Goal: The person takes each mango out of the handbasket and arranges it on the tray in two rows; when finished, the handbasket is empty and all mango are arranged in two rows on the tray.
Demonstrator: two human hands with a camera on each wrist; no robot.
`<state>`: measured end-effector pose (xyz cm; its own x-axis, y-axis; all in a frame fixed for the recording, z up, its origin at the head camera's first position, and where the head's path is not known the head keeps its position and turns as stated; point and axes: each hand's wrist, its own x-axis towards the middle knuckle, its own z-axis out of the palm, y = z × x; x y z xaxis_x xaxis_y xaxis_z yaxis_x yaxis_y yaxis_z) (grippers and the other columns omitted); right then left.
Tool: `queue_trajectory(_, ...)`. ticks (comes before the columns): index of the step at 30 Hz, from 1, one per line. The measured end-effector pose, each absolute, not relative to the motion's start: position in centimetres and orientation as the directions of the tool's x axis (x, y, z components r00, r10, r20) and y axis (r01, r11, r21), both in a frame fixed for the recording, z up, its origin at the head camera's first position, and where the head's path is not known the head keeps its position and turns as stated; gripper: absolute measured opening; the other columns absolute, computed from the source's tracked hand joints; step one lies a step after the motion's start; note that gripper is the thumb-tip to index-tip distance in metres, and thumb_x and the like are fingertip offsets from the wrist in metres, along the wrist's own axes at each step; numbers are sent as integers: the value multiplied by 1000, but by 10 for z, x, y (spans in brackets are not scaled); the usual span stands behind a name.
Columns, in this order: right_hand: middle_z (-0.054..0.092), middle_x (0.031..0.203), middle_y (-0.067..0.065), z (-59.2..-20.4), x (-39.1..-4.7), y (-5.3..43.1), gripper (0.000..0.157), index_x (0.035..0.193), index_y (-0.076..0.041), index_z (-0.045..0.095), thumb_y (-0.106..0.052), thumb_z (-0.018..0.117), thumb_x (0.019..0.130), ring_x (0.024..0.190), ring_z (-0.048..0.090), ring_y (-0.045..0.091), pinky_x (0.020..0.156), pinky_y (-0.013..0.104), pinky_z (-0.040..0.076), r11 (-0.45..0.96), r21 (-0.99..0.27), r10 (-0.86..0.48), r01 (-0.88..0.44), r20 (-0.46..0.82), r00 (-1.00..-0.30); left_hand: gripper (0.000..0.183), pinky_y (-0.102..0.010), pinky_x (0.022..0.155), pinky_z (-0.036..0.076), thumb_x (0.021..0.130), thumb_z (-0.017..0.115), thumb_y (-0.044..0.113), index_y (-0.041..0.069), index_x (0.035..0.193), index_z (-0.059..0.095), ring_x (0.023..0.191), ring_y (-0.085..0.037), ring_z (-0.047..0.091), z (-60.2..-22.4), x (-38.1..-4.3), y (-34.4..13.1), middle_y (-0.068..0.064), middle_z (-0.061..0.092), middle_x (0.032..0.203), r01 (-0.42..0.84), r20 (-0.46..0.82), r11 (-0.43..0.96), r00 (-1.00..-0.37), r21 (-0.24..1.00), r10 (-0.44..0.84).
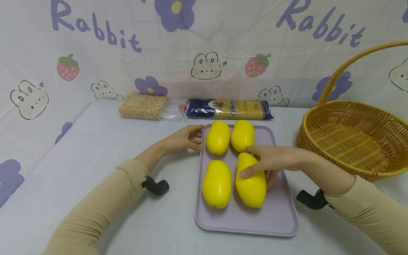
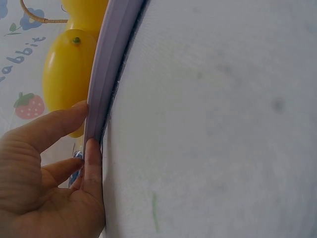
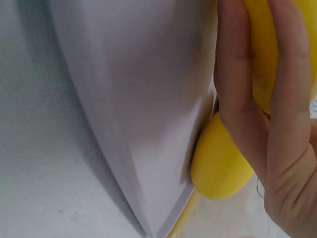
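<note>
Smooth yellow mangoes lie on a pale purple tray (image 1: 223, 223). My right hand (image 1: 272, 159) holds the near right mango (image 1: 253, 193), thumb across its top and fingers down its right side. To its left is another mango (image 1: 217, 184); two more, a left one (image 1: 218, 138) and a right one (image 1: 243, 134), lie at the tray's far end. My left hand (image 1: 180, 140) touches the tray's left edge with thumb and fingertips. In the left wrist view, its thumb (image 2: 67, 121) meets the top of the rim and a finger lies along the outer wall.
A wicker basket (image 1: 306, 138) with a tall handle stands right of the tray. Behind the tray lie a bag of yellow kernels (image 1: 143, 108) and a blue-and-yellow pasta packet (image 1: 229, 109). A patterned cloth (image 1: 236, 39) hangs along the back of the white table (image 1: 159, 219).
</note>
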<state>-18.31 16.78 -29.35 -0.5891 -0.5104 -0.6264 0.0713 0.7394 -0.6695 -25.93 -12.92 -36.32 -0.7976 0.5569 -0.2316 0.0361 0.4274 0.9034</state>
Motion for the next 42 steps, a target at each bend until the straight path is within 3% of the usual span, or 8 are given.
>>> queue_trajectory(5,50,129,15,-298,-182,168,75,139,-7,36,-47,72,86,99,64,22,72,40,65,746,-664,-518,48,-624,-585,90,-41,120,41,84,70,-1,4,157,19,140,-36,45,-364,-259,-129,-22,35,153,30,-235,426,-799,904,553)
queue_trajectory(9,54,120,13,-300,-181,168,67,131,-8,40,-47,71,86,97,64,22,71,39,65,750,-660,-515,48,-627,-585,90,-41,119,42,84,71,-1,4,157,19,140,-36,46,-364,-260,-129,-21,36,153,28,-234,426,-802,904,550)
queue_trajectory(25,56,120,14,-300,-177,165,76,137,-8,36,-53,70,86,89,68,20,71,38,65,786,-616,-476,43,-648,-594,89,-41,119,42,85,70,-1,4,157,18,140,-37,45,-362,-259,-129,-22,35,153,41,-227,427,-799,903,557)
queue_trajectory(32,54,127,16,-299,-176,164,88,146,-7,29,-56,69,85,90,69,22,70,40,66,796,-601,-450,70,-666,-594,90,-41,119,41,85,69,-1,4,158,17,141,-37,44,-362,-258,-129,-22,34,154,29,-233,420,-796,907,559)
queue_trajectory(36,53,130,16,-298,-178,167,86,145,-8,30,-56,69,85,91,69,23,72,40,66,796,-600,-450,81,-675,-585,89,-41,119,41,85,69,-1,5,158,18,141,-37,44,-362,-257,-129,-22,34,154,25,-236,421,-798,907,555)
queue_trajectory(42,36,147,24,-298,-180,170,97,153,-8,21,-59,67,86,82,70,23,72,38,66,800,-594,-451,77,-681,-577,89,-41,119,42,85,69,-1,4,158,18,141,-37,45,-362,-257,-129,-22,34,154,31,-231,422,-799,906,556)
